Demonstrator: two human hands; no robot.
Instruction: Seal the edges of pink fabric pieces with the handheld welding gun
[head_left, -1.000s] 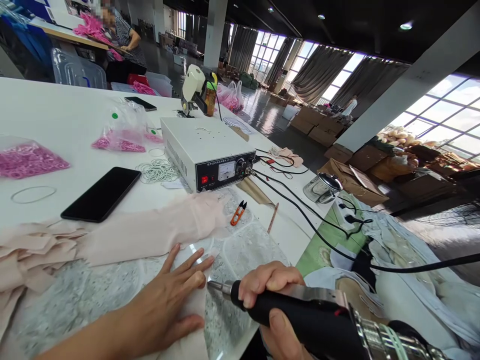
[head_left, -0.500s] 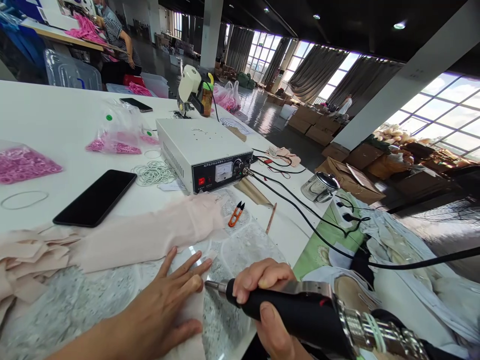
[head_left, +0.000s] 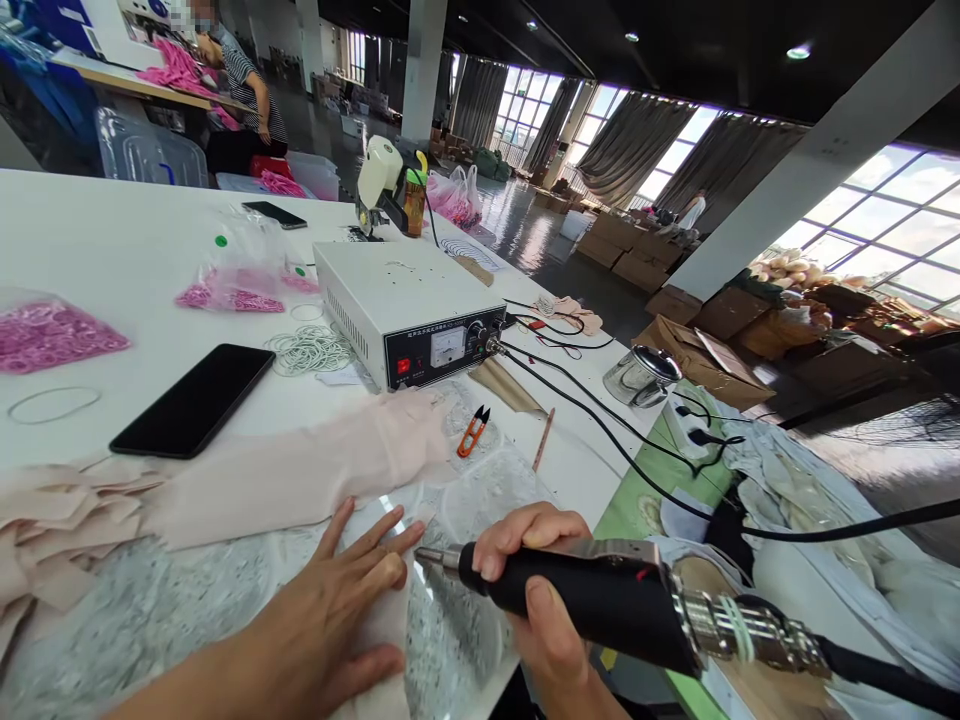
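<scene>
My left hand (head_left: 330, 610) lies flat with its fingers spread, pressing a strip of pale pink fabric (head_left: 386, 625) onto a clear sheet over a grey speckled surface (head_left: 217, 610). In my right hand (head_left: 544, 560) is a black handheld ultrasonic welder (head_left: 592, 600), gripped round its barrel. Its narrow metal tip points left and is close by my left fingertips, at the fabric's edge; whether it touches is unclear. Beyond my left hand lies another length of pink fabric (head_left: 285, 480), beside a pile of pink pieces (head_left: 67, 510). Orange thread snips (head_left: 472, 432) rest ahead.
A white control box (head_left: 412, 300) with a dial stands ahead, its black cable (head_left: 637, 470) sweeping right. Left are a phone (head_left: 193, 400), rubber bands (head_left: 309, 348) and bags of pink bits (head_left: 56, 333). A metal cup (head_left: 637, 377) stands near the right edge. A person sits far left.
The welder has shifted slightly up in view with my right hand, its rear end rising most. My left hand stays flat on the fabric, almost unmoved.
</scene>
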